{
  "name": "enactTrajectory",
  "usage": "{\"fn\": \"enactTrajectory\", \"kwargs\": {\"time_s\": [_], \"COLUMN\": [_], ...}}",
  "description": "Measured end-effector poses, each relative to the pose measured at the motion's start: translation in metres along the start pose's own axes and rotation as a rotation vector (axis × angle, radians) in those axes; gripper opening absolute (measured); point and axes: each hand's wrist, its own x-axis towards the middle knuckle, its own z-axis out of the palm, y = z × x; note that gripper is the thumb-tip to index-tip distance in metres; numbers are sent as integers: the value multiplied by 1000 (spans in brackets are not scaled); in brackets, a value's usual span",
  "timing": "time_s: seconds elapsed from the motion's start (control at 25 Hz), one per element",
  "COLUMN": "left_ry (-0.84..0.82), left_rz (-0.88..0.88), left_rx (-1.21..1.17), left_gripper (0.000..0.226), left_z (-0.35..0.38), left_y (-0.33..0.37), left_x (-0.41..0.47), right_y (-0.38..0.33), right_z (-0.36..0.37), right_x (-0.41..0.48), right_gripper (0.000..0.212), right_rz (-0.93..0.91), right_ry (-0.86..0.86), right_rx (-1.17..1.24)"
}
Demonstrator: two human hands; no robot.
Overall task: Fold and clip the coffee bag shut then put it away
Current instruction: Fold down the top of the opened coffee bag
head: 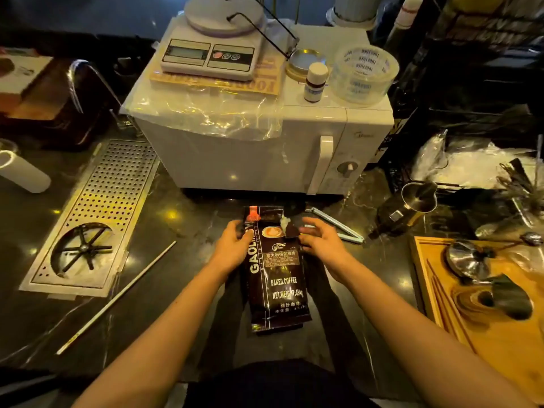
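A dark brown coffee bag (276, 278) with white lettering lies flat on the dark counter, its top end pointing away from me toward the microwave. My left hand (232, 245) grips the bag's upper left edge. My right hand (321, 242) rests at the upper right edge, its fingers curled at the torn top corner. A pale blue clip (338, 225), long and open in a V, lies on the counter just right of the bag's top, behind my right hand.
A white microwave (265, 148) stands right behind the bag, with a scale (209, 54), a small bottle and a tape roll on top. A perforated metal drain tray (97, 213) and a white rod (117, 295) lie left. A steel pitcher (418, 198) and a wooden tray (482, 313) sit right.
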Motion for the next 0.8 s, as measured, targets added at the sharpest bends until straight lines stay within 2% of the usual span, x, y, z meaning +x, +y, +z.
{"fn": "enactTrajectory", "kwargs": {"time_s": [0.16,0.32,0.48,0.72,0.8], "left_ry": [7,64,82,48,16], "left_rz": [-5,44,92,314,391], "left_rx": [-115,-217,-222,-195,-196], "left_gripper": [30,11,11,20,27], "left_z": [1,0,-4,-13,-19], "left_y": [0,6,20,36,39], "left_x": [8,1,-16,-58,-70], "right_y": [-1,-5,-11,-14,-14], "right_z": [6,9,8,3,1], "right_x": [7,7,-4,-41,-55], "right_gripper": [48,38,21,40,40], "right_rz": [27,-23,-125,-264,-337], "right_ry": [-27,-3,49,90,100], "right_rx": [82,94,106,115,111]}}
